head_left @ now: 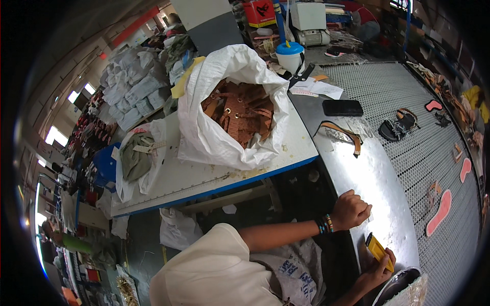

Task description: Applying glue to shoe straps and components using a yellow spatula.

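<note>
My left hand (354,209), with a beaded bracelet at the wrist, rests as a closed fist on the shiny metal counter (377,178) and holds nothing that I can see. My right hand (376,270) is lower down at the counter's near end, gripping a small flat yellow tool (378,250) with a dark tip. Just beside that hand sits a dark round bowl (400,285).
A white sack (214,137) full of brown leather strap pieces lies on the blue-edged table (204,181). A black phone (342,107) and a brown strap (344,133) lie on the counter. The mesh belt (408,148) carries a dark sandal (398,126) and pink soles (440,211).
</note>
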{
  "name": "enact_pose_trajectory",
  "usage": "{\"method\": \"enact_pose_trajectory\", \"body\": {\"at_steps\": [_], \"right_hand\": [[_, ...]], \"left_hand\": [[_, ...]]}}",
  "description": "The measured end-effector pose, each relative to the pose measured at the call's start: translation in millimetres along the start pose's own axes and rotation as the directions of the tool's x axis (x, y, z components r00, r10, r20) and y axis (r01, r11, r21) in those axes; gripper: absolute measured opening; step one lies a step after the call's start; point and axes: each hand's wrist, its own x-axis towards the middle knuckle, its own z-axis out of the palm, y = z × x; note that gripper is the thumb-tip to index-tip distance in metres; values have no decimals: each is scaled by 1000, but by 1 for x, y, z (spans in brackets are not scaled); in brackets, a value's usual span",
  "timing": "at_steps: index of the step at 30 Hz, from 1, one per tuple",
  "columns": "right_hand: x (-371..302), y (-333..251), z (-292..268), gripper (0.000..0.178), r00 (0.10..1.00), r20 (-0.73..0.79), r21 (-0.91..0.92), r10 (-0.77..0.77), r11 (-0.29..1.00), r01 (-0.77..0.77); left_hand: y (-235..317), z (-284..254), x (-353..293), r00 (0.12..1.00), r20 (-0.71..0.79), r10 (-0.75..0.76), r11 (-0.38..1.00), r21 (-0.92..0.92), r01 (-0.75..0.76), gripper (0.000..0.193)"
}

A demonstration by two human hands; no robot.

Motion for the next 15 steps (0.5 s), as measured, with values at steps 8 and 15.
{"method": "enact_pose_trajectory", "body": {"at_steps": [8, 15], "right_hand": [[2, -1, 1, 27, 1000, 2, -40, 6, 999, -6], [-1, -5, 7, 29, 1000, -4, -1, -29, 1000, 29]], "left_hand": [[-1, -1, 0, 1000, 7, -11, 1000, -6, 11, 38], [-1, -1, 2, 1000, 3, -2, 1000, 0, 2, 38]]}}
